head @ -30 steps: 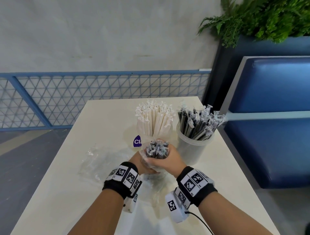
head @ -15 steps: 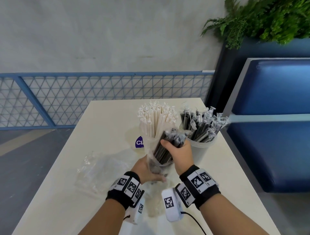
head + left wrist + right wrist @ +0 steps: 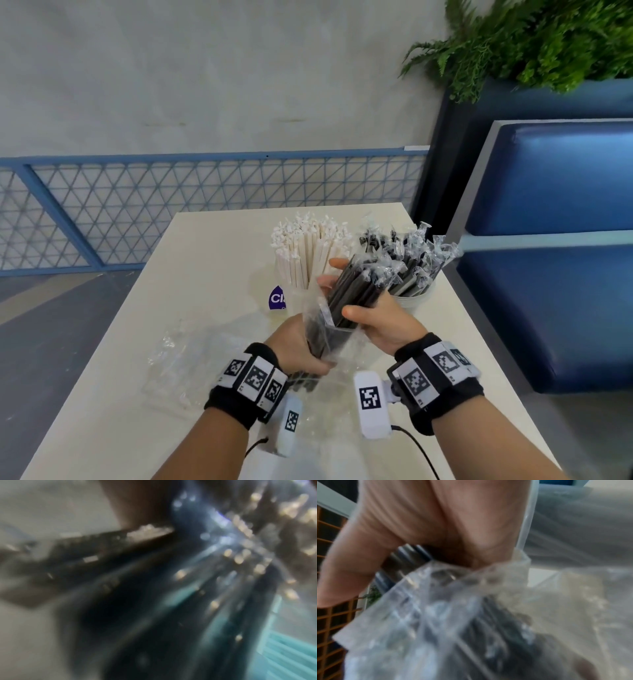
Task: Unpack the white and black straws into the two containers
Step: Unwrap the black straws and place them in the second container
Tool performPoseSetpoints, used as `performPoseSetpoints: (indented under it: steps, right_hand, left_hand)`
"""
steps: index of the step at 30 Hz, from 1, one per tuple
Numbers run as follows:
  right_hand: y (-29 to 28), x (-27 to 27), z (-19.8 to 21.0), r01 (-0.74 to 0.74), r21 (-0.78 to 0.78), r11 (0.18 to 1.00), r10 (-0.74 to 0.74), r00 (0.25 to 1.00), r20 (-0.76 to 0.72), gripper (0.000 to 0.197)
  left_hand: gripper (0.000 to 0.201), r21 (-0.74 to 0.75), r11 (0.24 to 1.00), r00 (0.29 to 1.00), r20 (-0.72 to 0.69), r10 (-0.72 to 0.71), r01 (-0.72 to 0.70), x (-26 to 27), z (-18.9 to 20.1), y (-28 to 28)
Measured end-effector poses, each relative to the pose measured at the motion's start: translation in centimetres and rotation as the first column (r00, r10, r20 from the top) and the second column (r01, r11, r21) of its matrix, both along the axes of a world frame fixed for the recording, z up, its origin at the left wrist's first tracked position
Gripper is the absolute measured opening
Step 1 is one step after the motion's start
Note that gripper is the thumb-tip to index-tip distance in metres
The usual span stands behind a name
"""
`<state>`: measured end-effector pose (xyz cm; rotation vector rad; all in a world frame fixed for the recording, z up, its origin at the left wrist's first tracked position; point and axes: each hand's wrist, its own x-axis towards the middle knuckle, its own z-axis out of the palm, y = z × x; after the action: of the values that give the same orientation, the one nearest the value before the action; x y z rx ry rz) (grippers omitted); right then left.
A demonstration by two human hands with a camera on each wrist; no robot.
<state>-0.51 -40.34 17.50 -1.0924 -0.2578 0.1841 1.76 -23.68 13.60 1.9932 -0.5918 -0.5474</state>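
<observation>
My right hand (image 3: 368,301) grips a bundle of wrapped black straws (image 3: 356,289), drawn halfway out of a clear plastic bag (image 3: 334,337) and tilted toward the right container. My left hand (image 3: 301,349) holds the bag's lower end with straws still inside. The right container (image 3: 416,301) holds several black straws (image 3: 411,250). Beside it on the left, white straws (image 3: 310,250) stand in the other container, whose purple label (image 3: 277,298) shows. The right wrist view shows my palm (image 3: 436,524) on the black straws (image 3: 406,559) above the bag's mouth (image 3: 453,601). The left wrist view is a blur of dark straws (image 3: 171,601).
An empty, crumpled clear bag (image 3: 185,363) lies on the cream table (image 3: 212,260) to the left of my hands. A blue bench seat (image 3: 548,291) runs along the table's right edge. A blue mesh railing (image 3: 171,205) stands behind the table, a plant (image 3: 534,37) at upper right.
My right hand has pulled the black straw bundle up and out of the bag, toward the right container. My left hand has stayed low, holding the bag.
</observation>
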Motion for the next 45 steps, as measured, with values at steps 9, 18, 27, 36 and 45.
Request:
performPoseSetpoints:
  steps: [9, 18, 27, 36, 45]
  right_hand:
    - [1.4, 0.2, 0.4, 0.573, 0.056, 0.818, -0.55, 0.807, -0.216, 0.015]
    - [-0.9, -0.3, 0.1, 0.085, 0.074, 0.994, -0.082, 0.996, -0.038, 0.077]
    - [0.2, -0.4, 0.9, 0.607, 0.046, 0.793, -0.574, 0.771, -0.277, 0.025]
    - [-2.6, -0.3, 5.8, 0.721, 0.136, 0.679, -0.689, 0.691, -0.218, 0.021]
    - [-4.5, 0.0, 11.1, 0.867, 0.15, 0.476, -0.879, 0.475, 0.041, 0.022]
  left_hand:
    - [0.086, 0.096, 0.964, 0.958, 0.175, 0.228, -0.247, -1.1, -0.8, -2.4]
    - [0.067, 0.108, 0.992, 0.997, -0.022, 0.073, -0.07, 0.2, -1.2, -0.8]
    - [0.064, 0.02, 0.993, 0.991, -0.072, 0.116, -0.115, 0.1, -1.8, -0.6]
    - [0.044, 0.0, 0.951, 0.949, -0.069, 0.308, -0.308, 0.2, -1.3, -0.6]
    - [0.035, -0.039, 0.918, 0.917, -0.069, 0.392, -0.395, 0.9, -2.5, 0.4]
